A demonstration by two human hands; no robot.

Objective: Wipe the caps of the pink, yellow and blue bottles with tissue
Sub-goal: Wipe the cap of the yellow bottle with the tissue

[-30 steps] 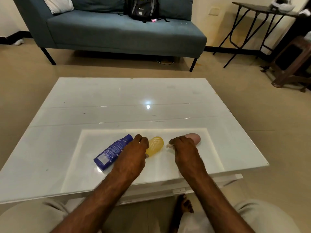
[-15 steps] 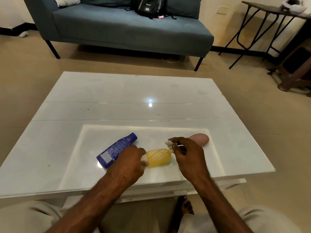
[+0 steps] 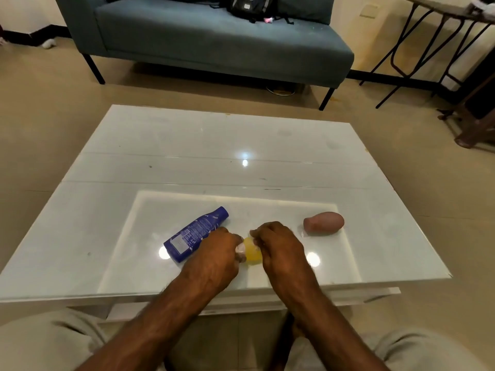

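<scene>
glossy white glass makes up the surface, set low on a tan tiled floor, with a blue-grey sofa behind it and a black bag laid on the sofa seat. a folding metal stand is seen at the far right. near the front edge of the surface, the yellow bottle is held between both hands, mostly hidden, only a small yellow patch being visible. the left hand is curled shut around the bottle's left end, where a pale bit shows at the fingertips; whether this is cap or tissue cannot be told. the right hand is closed over the bottle's right side, its grip pressed together. the blue bottle lies on its side just beside the left hand, cap end pointed away. the pink bottle lies on its side, apart, to the right of the right hand.
</scene>
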